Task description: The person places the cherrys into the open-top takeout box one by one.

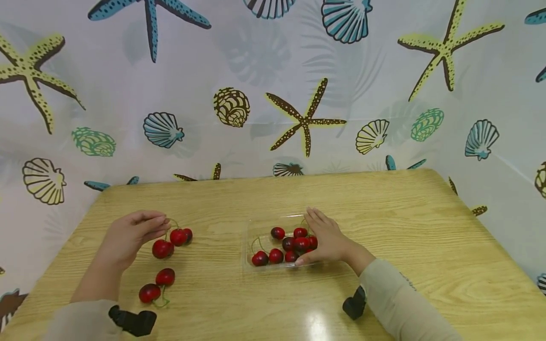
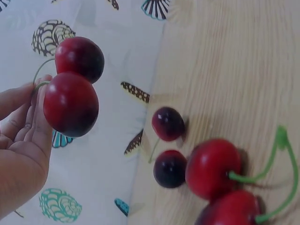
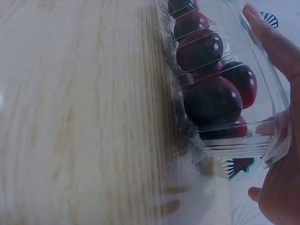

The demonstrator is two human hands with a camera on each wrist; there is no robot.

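Observation:
My left hand (image 1: 130, 237) pinches the thin green stems of a pair of dark red cherries (image 2: 72, 103), which hang from the fingertips in the left wrist view. Beyond them, another cherry pair (image 2: 168, 123) lies on the table. A nearer pair, joined by green stems, includes a cherry (image 1: 165, 277) beside the left forearm. A clear plastic container (image 1: 247, 241) holds several cherries (image 1: 276, 255), some with stems showing. My right hand (image 1: 328, 239) grips the container's right end, thumb along the near side and fingers over the far side. Part of that end is hidden under the palm.
The wooden table (image 1: 213, 298) carries everything. A white cloth (image 1: 192, 85) printed with starfish and shells hangs behind the table and along its sides. A black wrist mount (image 1: 134, 322) is strapped to the left sleeve, another mount (image 1: 355, 304) to the right.

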